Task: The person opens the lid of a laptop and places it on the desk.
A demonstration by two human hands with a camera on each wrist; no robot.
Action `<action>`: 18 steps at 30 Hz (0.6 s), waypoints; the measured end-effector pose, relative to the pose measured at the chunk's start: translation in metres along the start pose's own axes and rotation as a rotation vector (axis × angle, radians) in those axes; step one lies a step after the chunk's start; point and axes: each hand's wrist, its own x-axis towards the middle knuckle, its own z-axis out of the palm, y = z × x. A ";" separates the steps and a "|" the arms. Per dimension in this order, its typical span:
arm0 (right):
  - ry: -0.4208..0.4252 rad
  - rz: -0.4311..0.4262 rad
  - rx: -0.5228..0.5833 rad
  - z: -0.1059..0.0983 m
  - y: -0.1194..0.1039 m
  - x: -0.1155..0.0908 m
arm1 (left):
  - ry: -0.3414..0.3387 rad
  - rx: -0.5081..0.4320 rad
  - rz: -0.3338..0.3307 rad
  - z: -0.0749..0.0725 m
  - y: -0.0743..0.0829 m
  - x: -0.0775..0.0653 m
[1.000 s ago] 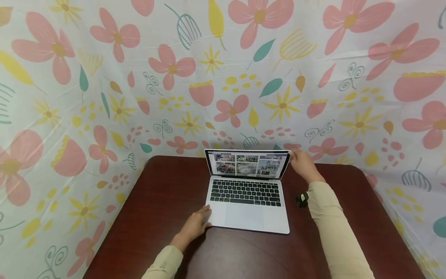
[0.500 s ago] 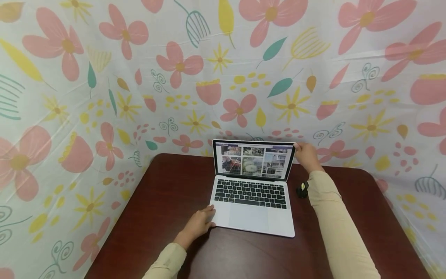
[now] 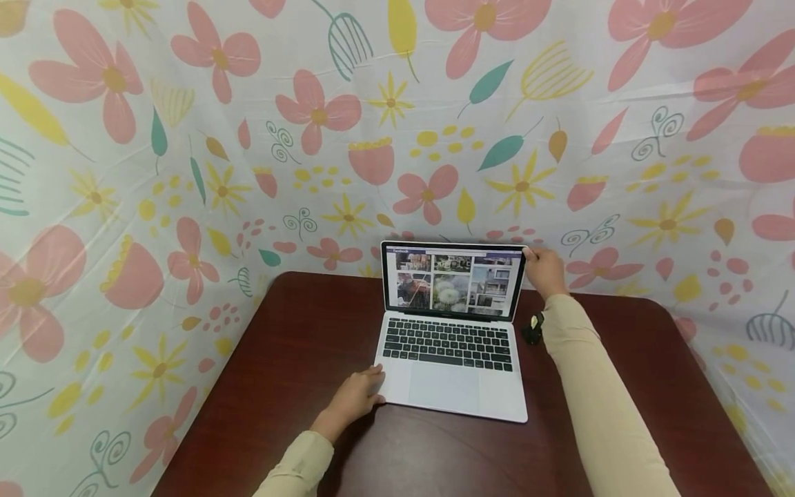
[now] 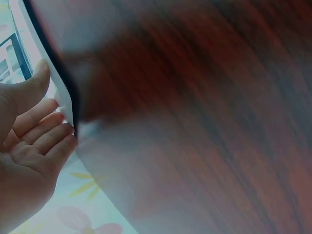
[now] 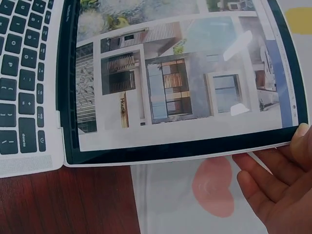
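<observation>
A silver laptop [image 3: 456, 366] stands unfolded on the table, its lit screen [image 3: 452, 279] tilted back and filled with a page of photos. At the base's front left corner is my left hand [image 3: 354, 397]; the left wrist view shows its thumb [image 4: 41, 73] on top and the other fingers against the edge, gripping the corner. My right hand [image 3: 545, 270] pinches the lid's upper right corner. Seen from the right wrist, the thumb [image 5: 301, 134] lies on the screen's bezel and the fingers reach behind the lid.
The dark red wooden table [image 3: 298, 331] has rounded far corners. A flower-printed cloth [image 3: 310, 179] hangs behind it and on both sides. A small black object [image 3: 532, 330] shows at the right sleeve, right of the laptop.
The lid has swung up toward me, more upright, with my right hand on its corner, so more of the screen shows. My left hand stays at the base corner; the head view shifted slightly.
</observation>
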 end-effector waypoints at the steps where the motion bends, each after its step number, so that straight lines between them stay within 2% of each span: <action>1: 0.007 0.007 0.004 0.001 0.000 0.000 | -0.004 0.002 -0.004 0.001 0.000 0.000; 7: 0.056 0.025 0.031 0.009 -0.005 0.003 | -0.025 0.004 -0.020 0.000 -0.002 -0.001; 13: 0.110 0.016 0.019 0.011 -0.005 0.003 | -0.023 0.004 -0.009 0.000 -0.003 -0.003; 18: 0.095 0.029 0.002 0.010 -0.001 0.004 | -0.030 -0.006 -0.011 0.000 -0.002 -0.003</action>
